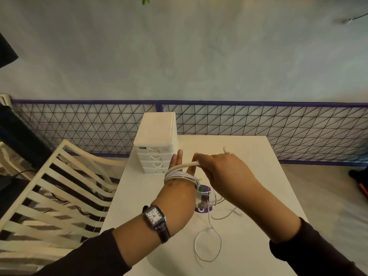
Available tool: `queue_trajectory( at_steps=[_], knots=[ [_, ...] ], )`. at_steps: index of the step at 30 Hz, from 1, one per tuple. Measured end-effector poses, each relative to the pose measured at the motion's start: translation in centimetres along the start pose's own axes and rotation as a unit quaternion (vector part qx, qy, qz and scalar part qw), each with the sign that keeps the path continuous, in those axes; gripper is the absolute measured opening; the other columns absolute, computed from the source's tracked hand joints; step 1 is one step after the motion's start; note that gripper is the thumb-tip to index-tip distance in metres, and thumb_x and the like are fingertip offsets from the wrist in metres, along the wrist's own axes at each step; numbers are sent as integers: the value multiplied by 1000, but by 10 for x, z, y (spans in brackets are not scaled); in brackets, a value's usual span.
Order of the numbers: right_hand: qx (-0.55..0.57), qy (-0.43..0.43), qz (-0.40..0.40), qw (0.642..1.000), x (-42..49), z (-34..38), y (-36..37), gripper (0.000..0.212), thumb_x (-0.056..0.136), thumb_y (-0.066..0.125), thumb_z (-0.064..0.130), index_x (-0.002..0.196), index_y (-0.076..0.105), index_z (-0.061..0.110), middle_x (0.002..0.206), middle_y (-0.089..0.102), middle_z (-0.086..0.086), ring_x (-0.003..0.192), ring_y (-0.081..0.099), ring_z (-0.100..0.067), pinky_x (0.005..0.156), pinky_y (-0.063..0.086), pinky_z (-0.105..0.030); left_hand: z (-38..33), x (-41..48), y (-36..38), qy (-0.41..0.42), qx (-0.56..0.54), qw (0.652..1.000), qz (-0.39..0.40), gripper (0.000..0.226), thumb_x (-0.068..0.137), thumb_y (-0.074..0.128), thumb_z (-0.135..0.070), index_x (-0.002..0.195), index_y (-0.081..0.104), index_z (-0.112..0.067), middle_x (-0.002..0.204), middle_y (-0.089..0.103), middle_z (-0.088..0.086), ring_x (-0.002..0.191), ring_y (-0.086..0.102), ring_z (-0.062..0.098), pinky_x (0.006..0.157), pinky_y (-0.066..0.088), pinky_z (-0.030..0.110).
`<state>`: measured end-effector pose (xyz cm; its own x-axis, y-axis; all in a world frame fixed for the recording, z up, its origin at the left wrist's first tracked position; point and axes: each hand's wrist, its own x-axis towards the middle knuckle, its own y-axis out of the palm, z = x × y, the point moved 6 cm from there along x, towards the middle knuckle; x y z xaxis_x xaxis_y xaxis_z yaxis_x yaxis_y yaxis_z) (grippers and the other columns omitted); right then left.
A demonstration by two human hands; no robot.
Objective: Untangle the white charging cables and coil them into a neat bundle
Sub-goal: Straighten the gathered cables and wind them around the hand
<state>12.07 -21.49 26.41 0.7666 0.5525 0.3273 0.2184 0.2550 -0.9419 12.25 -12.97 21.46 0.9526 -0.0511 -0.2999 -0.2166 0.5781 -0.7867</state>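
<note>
1. We see the left hand [178, 172] raised upright above the table [258, 196], fingers straight and held together, its back toward us; a square-faced wristwatch [155, 216] on a dark strap sits on the forearm.
2. Several turns of white charging cable [179, 174] are wound around this flat left hand, across the palm and knuckles, so the hand serves as a form and does not clench.
3. The right hand [219, 168] reaches in from the right, its fingers pinched shut on a strand of the same cable just beside the left fingers.
4. Loose cable [209, 244] trails down from the hands and lies in an open loop on the table near its front edge.
5. A purple-and-white item [204, 202] lies on the table below the hands; we cannot tell what it is.
6. A white four-drawer organizer [156, 144] stands at the table's far left corner, near the left fingertips.
7. A slatted white chair [59, 186] stands close along the table's left edge; the right half of the table is bare, and a wire-mesh fence [258, 120] runs behind.
</note>
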Motion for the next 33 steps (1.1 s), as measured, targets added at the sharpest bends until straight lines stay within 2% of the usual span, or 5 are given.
queue_trajectory(
  at_steps=[5,15,23,29,33],
  knots=[
    [-57,-57,-172,982,-11,-9,-12,55,67,73,1,120,59,0,82,70,-7,70,65,-27,92,43,-43,3,10,-21,-21,-133,988,-81,81,92,31,-56,147,-11,-15,155,-16,17,140,-17,35,112,-12,45],
    [6,-44,-250,967,-13,-28,-41,25,88,54,10,103,68,-4,81,68,-15,65,63,-33,53,53,-39,18,2,-34,-87,-256,935,-231,77,78,31,-61,139,34,-13,114,68,7,103,66,26,114,11,30],
    [124,30,-302,945,-20,-16,-33,21,87,52,15,88,64,-2,71,67,-13,56,62,-32,48,51,-31,33,2,-46,-25,-184,978,-97,79,92,35,-54,145,-17,-27,149,-32,19,138,-22,42,112,-4,53],
    [142,96,-305,937,-15,-12,-6,22,86,43,13,108,44,15,84,68,-12,77,51,-18,70,41,-25,19,-21,-45,-75,-426,821,-373,54,95,8,-53,144,12,-28,154,-1,17,142,2,32,114,13,48],
    [108,91,-318,938,-16,4,4,50,81,61,-2,127,43,10,94,62,-8,85,46,-18,77,30,-28,10,-26,-37,62,-832,489,-256,67,77,32,-74,137,27,-44,155,19,-4,142,15,6,117,17,30]
  ],
)
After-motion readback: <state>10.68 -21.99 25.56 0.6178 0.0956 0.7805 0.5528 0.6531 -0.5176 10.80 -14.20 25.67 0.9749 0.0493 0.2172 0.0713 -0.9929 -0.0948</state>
